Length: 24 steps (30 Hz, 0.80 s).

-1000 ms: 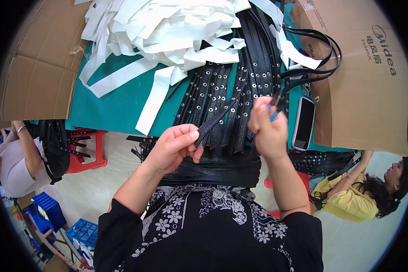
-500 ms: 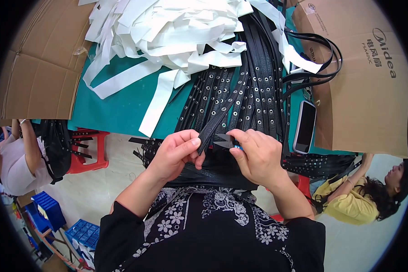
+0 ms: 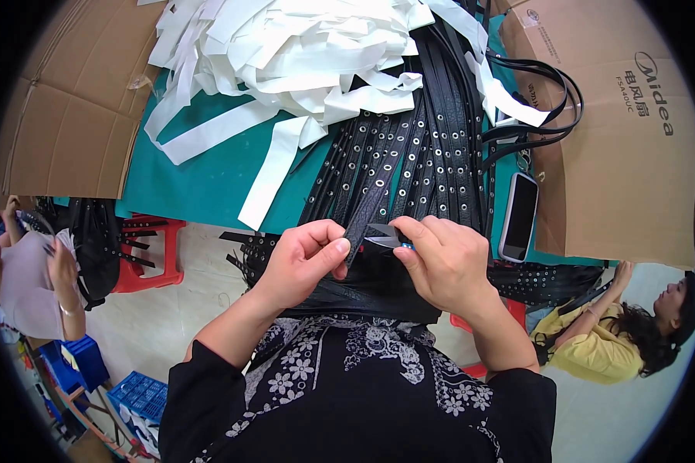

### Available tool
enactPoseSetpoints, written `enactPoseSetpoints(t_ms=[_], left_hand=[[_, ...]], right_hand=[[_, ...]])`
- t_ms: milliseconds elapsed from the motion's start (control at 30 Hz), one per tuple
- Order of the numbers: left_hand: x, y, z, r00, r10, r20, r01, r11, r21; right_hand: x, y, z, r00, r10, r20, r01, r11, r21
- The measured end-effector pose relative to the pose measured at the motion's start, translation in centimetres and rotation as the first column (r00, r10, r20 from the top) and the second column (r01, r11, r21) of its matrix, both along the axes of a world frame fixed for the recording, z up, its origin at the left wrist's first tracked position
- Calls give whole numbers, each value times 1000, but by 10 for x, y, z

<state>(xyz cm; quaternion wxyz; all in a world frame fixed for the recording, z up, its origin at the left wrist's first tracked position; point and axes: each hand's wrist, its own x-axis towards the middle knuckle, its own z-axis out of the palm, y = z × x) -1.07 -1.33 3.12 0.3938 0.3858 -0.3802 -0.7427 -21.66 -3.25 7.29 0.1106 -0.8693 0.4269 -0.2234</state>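
Between the thumb and fingers of my left hand [image 3: 307, 258] is the near end of a black strap [image 3: 369, 202]. My right hand [image 3: 449, 258] grips small thread snips [image 3: 384, 236], whose pointed blades face left, close beside the strap's edge. The blades look parted. Beyond my hands, many more black straps with metal eyelets [image 3: 432, 162] lie side by side and run away from me over the green table. More black material [image 3: 363, 297] rests across my lap, below my hands.
White strips [image 3: 309, 54] are heaped at the back. A phone [image 3: 520, 216] lies at the right, beside a cardboard box [image 3: 610, 154]. Another cardboard box [image 3: 77, 116] stands at the left. One co-worker in yellow [image 3: 594, 343] sits right; another in pale clothing [image 3: 35, 278] is left.
The held strap has shifted slightly to the right, and the snips' blades sit a little closer together. The co-worker at the left has moved an arm.
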Motion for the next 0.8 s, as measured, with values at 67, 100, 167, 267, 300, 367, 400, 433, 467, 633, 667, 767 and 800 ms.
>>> enactPoseSetpoints(t_ms=[67, 100, 167, 267, 300, 367, 400, 433, 467, 633, 667, 767, 800], left_hand=[[1, 0, 0, 1000, -3, 0, 3, 1000, -11], [1, 0, 0, 1000, -5, 7, 5, 1000, -18], [1, 0, 0, 1000, -6, 14, 7, 1000, -25], [1, 0, 1, 1000, -6, 26, 7, 999, -39], [1, 0, 1, 999, -4, 32, 5, 999, -45], [1, 0, 1, 999, -1, 39, 3, 999, -51], [1, 0, 0, 999, 1, 34, 0, 999, -53], [1, 0, 0, 1000, 4, 29, -2, 999, -54], [1, 0, 0, 1000, 4, 29, -3, 998, -55], [0, 1, -3, 999, 6, -37, -7, 1000, -23], [-1, 1, -3, 999, 8, -37, -9, 1000, -24], [-2, 1, -4, 998, -16, -69, 15, 1000, -16], [-2, 1, -5, 997, -20, -73, 18, 1000, -17]], right_hand=[[1, -1, 1, 1000, 4, -8, -4, 1000, -3], [1, -1, 2, 1000, 7, -16, -8, 1000, -5], [0, -1, 2, 1000, 9, -22, -9, 1000, -2], [0, -1, 1, 1000, 12, -21, -12, 1000, -7], [0, -1, 0, 1000, 10, -17, -11, 1000, -17], [0, 0, 1, 1000, 11, -22, -11, 1000, -8], [1, 0, 2, 1000, 10, -26, -10, 1000, 0], [1, 0, 1, 1000, 11, -26, -11, 1000, 0], [1, 0, -2, 1000, 10, -7, -10, 1000, -5], [4, 3, -7, 999, -12, 33, 11, 1000, 19], [5, 4, -7, 999, -23, 48, 22, 1000, 19], [7, 6, -11, 997, -32, 72, 31, 999, 14], [7, 7, -12, 996, -28, 82, 27, 1000, 8]])
